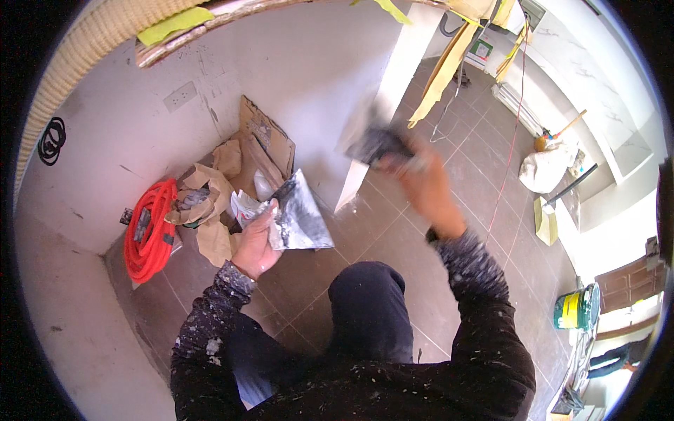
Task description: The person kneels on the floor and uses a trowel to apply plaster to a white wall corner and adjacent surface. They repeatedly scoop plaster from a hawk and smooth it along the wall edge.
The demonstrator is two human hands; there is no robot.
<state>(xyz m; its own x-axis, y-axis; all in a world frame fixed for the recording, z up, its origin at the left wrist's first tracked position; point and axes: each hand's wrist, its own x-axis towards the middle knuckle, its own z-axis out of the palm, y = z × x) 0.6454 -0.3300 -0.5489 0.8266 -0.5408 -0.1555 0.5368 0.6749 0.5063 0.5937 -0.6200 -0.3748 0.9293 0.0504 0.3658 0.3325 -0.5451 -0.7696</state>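
My left hand [256,242] is closed on a flat metal putty plate [303,217] smeared with white and dark grey paste. White residue also marks the fingers and the speckled sleeve. To the right and higher up, my right hand [430,184] grips a dark, flat putty scraper [380,144], smeared by motion. The scraper is in front of the end of the white wall [368,133], close to its corner. Whether its blade touches the wall I cannot tell.
Below the wall lie crumpled brown paper [210,189], leaning cardboard [267,137] and a coiled red hose [149,231]. Yellow strips [446,74] hang from above. A white sack [547,167], a dustpan [545,221] and a green bucket [572,310] stand right. Another person's legs [611,360] show far right.
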